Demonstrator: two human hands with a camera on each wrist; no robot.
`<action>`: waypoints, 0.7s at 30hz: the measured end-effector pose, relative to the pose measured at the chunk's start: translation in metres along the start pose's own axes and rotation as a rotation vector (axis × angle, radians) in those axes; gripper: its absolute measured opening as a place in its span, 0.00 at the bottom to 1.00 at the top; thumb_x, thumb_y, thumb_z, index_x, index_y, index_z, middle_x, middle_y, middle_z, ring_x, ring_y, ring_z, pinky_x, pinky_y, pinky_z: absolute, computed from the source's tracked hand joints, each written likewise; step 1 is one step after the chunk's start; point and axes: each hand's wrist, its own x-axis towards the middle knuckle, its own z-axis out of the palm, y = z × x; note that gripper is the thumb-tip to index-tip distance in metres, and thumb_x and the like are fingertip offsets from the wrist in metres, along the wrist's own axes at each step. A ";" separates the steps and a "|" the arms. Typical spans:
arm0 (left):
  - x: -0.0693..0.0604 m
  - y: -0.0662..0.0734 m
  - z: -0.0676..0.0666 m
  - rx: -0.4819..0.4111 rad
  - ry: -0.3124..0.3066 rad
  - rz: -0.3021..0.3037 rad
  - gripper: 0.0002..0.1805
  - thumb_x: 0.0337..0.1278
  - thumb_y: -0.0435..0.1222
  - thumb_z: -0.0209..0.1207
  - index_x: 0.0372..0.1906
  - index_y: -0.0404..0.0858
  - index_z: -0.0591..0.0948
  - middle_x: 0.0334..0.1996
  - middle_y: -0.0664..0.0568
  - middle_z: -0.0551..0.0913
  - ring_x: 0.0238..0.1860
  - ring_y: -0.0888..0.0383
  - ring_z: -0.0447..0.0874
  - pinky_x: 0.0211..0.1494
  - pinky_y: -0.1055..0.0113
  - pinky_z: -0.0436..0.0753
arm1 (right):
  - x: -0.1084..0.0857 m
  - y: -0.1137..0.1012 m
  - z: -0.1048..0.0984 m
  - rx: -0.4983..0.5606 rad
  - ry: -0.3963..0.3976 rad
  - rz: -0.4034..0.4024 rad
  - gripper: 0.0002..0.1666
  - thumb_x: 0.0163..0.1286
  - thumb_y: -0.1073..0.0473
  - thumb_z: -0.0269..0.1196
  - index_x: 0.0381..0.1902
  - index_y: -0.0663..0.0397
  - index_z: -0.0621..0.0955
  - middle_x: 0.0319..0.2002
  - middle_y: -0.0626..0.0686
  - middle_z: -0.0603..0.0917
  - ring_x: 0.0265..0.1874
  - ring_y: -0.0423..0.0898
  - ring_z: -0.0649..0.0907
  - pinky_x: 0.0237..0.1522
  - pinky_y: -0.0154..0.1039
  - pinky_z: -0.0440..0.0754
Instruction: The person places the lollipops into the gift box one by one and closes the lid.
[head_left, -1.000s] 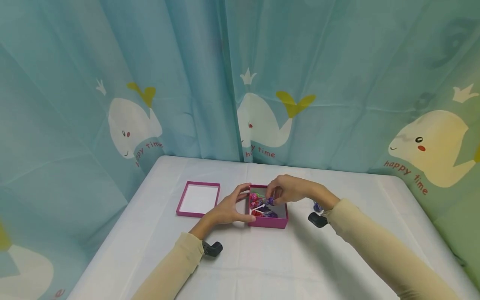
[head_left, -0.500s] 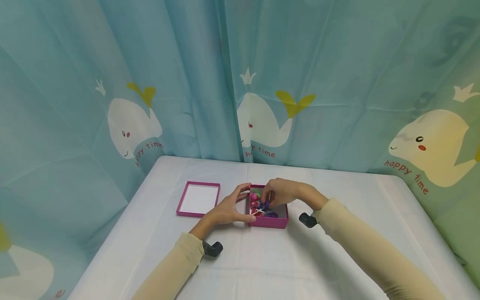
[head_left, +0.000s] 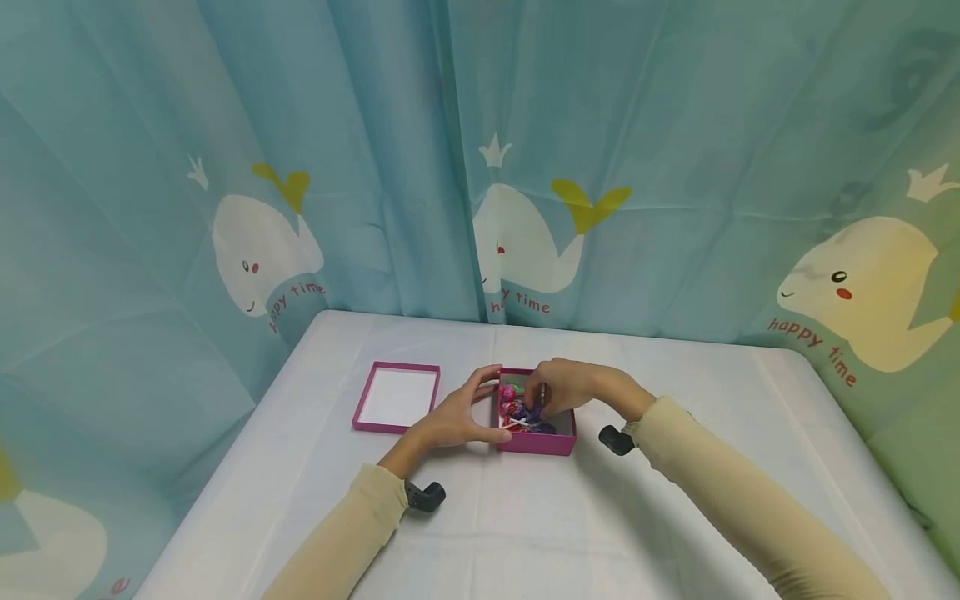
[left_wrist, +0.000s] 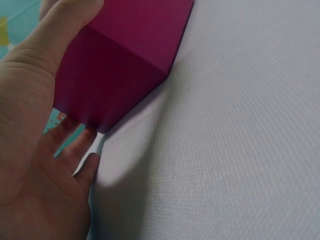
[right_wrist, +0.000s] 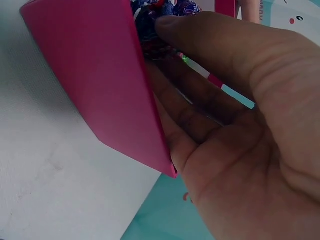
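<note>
Snagging on the crossed white sticks [head_left: 519, 422], the right hand [head_left: 566, 388] could drag wrapped lollipops [head_left: 514, 408] out of the pink box [head_left: 534, 444], which stands lidless on the white table [head_left: 525, 525]. Second hazard: the box sliding, should the left hand [head_left: 454, 419] slacken. Left grip: wide, thumb at the near corner, fingers at the far one, holding the box. Right grip: narrow, thumb on a blue wrapper [right_wrist: 145, 27] inside; fingertips hidden, so cannot tell whether it pinches anything
</note>
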 end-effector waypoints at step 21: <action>-0.002 0.001 0.000 -0.001 0.004 0.015 0.61 0.49 0.50 0.78 0.82 0.50 0.51 0.81 0.52 0.55 0.78 0.51 0.60 0.78 0.45 0.60 | -0.001 -0.004 0.001 -0.014 -0.039 0.063 0.14 0.61 0.67 0.73 0.44 0.48 0.88 0.40 0.44 0.86 0.40 0.41 0.83 0.49 0.43 0.86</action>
